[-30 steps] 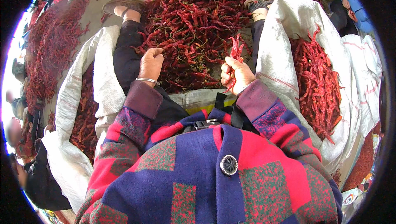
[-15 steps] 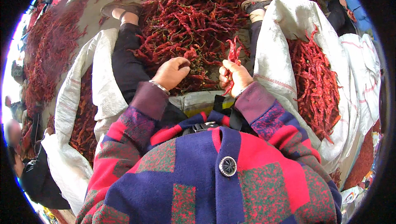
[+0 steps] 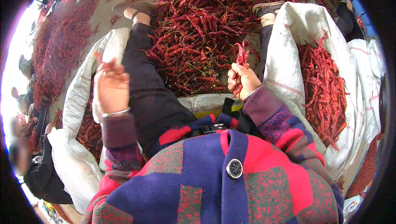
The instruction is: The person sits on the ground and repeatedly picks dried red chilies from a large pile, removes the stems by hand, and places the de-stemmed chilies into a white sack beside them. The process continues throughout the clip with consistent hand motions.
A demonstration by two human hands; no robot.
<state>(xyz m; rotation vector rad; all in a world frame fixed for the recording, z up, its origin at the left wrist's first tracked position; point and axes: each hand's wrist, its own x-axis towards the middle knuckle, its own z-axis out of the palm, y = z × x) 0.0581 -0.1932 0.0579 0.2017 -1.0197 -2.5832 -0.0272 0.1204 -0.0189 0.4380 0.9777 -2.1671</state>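
Observation:
My right hand (image 3: 243, 77) grips a small bunch of dried red chillies (image 3: 242, 51) upright. My left hand (image 3: 111, 86), smeared by motion, is raised by the left white sack (image 3: 76, 96); a red chilli shows at its fingertips, but whether gripped or loose I cannot tell. A large heap of chillies (image 3: 194, 30), with some green stalks, lies between my outstretched legs (image 3: 142, 67). The left sack holds chillies, partly hidden by my arm. The open right sack (image 3: 278, 59) stands beside my right arm with long chillies (image 3: 321, 92) packed in it.
More chillies (image 3: 57, 46) lie spread on the grey floor at the far left. A folded white sack (image 3: 365, 84) is beside the right sack. People in dark clothes (image 3: 43, 178) are at the left rim, and another at the upper right (image 3: 344, 20).
My left hand has swung from above the middle heap leftward to the left sack, with a chilli at its fingers. My right hand still holds its bunch.

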